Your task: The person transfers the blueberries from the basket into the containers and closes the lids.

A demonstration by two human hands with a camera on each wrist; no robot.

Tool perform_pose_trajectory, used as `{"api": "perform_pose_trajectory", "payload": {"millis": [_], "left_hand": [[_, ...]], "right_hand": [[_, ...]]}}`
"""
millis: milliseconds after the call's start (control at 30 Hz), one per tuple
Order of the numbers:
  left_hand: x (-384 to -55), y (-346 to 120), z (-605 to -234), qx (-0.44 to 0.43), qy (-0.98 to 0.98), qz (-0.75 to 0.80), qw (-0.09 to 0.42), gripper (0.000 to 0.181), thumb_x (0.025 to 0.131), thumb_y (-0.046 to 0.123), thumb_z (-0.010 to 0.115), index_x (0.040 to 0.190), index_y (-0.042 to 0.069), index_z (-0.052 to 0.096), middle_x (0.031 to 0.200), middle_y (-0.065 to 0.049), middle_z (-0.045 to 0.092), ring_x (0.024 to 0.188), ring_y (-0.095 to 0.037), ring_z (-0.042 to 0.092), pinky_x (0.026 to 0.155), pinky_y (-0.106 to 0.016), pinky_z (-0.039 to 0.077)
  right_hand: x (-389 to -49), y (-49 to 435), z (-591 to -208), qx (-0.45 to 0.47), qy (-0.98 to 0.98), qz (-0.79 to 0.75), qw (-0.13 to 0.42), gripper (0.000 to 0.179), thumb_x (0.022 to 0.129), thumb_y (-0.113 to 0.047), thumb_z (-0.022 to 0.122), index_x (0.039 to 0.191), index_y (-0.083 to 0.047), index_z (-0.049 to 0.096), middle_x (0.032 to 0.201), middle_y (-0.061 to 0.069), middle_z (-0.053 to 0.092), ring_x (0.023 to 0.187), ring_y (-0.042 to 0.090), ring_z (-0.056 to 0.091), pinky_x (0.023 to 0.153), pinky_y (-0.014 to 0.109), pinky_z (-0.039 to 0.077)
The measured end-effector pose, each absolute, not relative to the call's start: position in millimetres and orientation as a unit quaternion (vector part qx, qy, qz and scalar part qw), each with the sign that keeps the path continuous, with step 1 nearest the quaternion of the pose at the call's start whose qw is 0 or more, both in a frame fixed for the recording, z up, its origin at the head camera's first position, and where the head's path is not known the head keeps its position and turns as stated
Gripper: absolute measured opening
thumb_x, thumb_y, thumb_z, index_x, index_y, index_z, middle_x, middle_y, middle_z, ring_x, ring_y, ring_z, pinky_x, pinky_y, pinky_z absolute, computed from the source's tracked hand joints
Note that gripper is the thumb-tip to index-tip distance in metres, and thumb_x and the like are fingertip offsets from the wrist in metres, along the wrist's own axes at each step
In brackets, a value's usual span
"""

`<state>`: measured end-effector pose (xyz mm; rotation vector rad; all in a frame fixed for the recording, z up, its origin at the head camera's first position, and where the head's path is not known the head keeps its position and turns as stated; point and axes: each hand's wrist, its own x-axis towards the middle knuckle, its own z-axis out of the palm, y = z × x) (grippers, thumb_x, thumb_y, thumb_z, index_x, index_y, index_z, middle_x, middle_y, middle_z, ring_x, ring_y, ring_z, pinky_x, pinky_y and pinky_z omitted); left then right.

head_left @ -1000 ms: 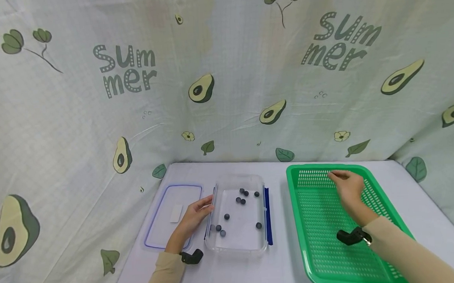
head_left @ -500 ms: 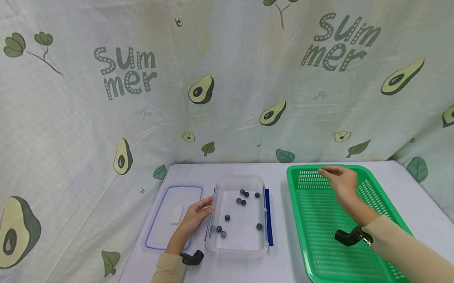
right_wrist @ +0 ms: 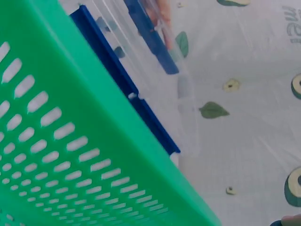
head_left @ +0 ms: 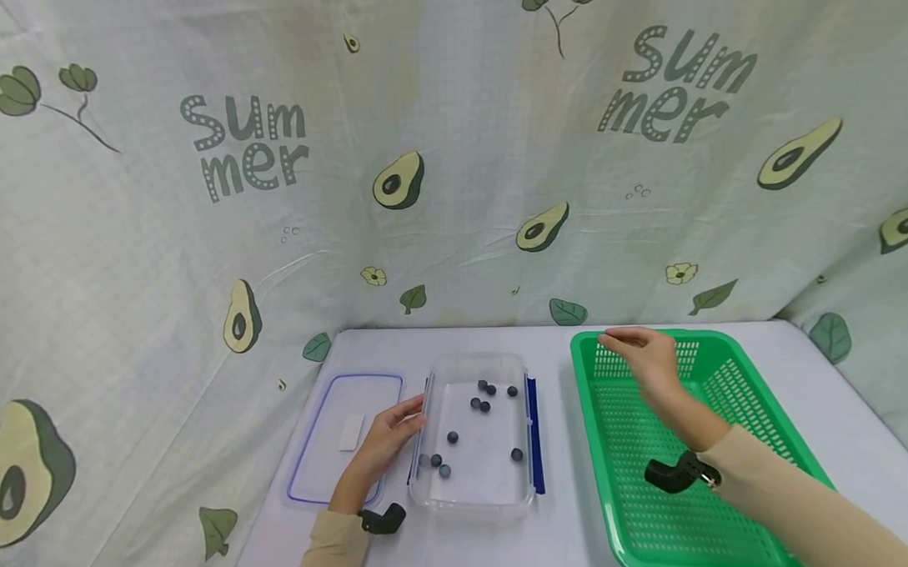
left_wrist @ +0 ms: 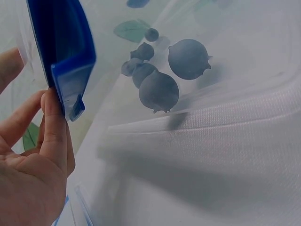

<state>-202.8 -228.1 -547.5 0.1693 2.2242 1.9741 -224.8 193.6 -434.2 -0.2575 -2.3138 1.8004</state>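
A clear plastic container with blue side latches stands mid-table, several blueberries scattered inside. My left hand is at its left side. In the left wrist view the fingers touch the lowered blue latch from outside, beside the blueberries. My right hand is above the far left corner of a green perforated basket, thumb and fingertips together. At the right wrist view's bottom corner a fingertip meets a dark blueberry, mostly cut off.
A clear lid with a blue rim lies left of the container, with a white rectangle on it. The container's right latch is folded out toward the basket. A patterned curtain hangs behind the white table.
My right hand has moved left over the basket, from its far middle toward its far left corner, fingertips still together. The left hand has stayed at the container's side.
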Motion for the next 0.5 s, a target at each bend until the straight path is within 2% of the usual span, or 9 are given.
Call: {"api": "perform_pose_trajectory", "payload": {"millis": [133, 367, 500], "left_hand": [[-202, -229, -547, 0.056, 0.747, 0.657, 0.091, 0.053, 0.098, 0.018, 0.066, 0.146, 0.003, 0.049, 0.143, -0.019, 0.051, 0.126, -0.025, 0.052, 0.097, -0.016, 0.042], [-203, -230, -547, 0.053, 0.749, 0.655, 0.085, 0.052, 0.097, 0.017, 0.067, 0.144, 0.004, 0.052, 0.141, -0.017, 0.053, 0.127, -0.028, 0.052, 0.099, -0.018, 0.042], [-203, -229, -546, 0.055, 0.748, 0.656, 0.084, 0.052, 0.097, 0.017, 0.067, 0.144, 0.004, 0.051, 0.141, -0.017, 0.053, 0.127, -0.028, 0.052, 0.098, -0.018, 0.042]], "right_hand": [[-224, 178, -432, -0.079, -0.778, 0.618, 0.079, 0.042, 0.09, -0.022, 0.076, 0.121, 0.005, 0.068, 0.096, -0.005, 0.074, 0.086, -0.003, 0.06, 0.079, 0.016, 0.05], [-224, 146, -435, -0.052, -0.78, 0.621, 0.046, 0.037, 0.09, -0.02, 0.077, 0.117, 0.004, 0.07, 0.1, 0.002, 0.074, 0.089, 0.004, 0.063, 0.093, 0.037, 0.052], [-222, 131, -440, -0.038, -0.779, 0.625, 0.031, 0.032, 0.089, -0.017, 0.077, 0.113, 0.003, 0.072, 0.1, 0.005, 0.074, 0.091, 0.008, 0.065, 0.093, 0.035, 0.052]]}}
